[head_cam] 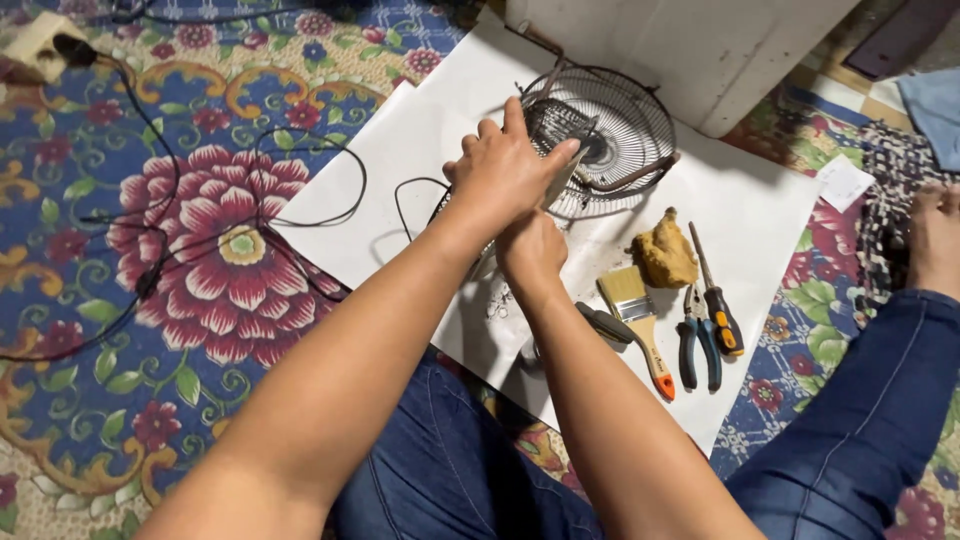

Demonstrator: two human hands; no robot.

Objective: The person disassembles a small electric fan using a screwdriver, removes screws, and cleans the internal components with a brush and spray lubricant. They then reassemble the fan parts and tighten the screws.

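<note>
Your legs in blue denim jeans [440, 480] filled the bottom of the frame, the right knee rising at the lower right. Both bare forearms ran up from there toward the middle.

Your right hand [532, 250] sat just below and partly under the left, closed into a fist; what it gripped was hidden, so I cannot tell. Your left hand [505, 170] lay above it at centre frame, fingers curled round a flat pale strip-like piece [562, 172] that pressed against the round grey wire fan guard [625, 125]. The two hands touched, one stacked over the other.

That guard lay tilted on a large white paper sheet [760, 210] in the upper middle of the frame, its rim near a pale board [700, 50] at the top.

Right of your hands, on the sheet, lay a wooden-handled paintbrush with an orange tip [640, 320], blue-handled pliers [698, 345], a black and orange screwdriver [718, 305] and a yellowish lump of rag [665, 255], all close together. A dark handle [603, 322] lay just beside the brush.

Black cables [160, 210] trailed over the flowered blue and red carpet [120, 380] on the left. A bare foot [935, 235] showed at the right edge.
</note>
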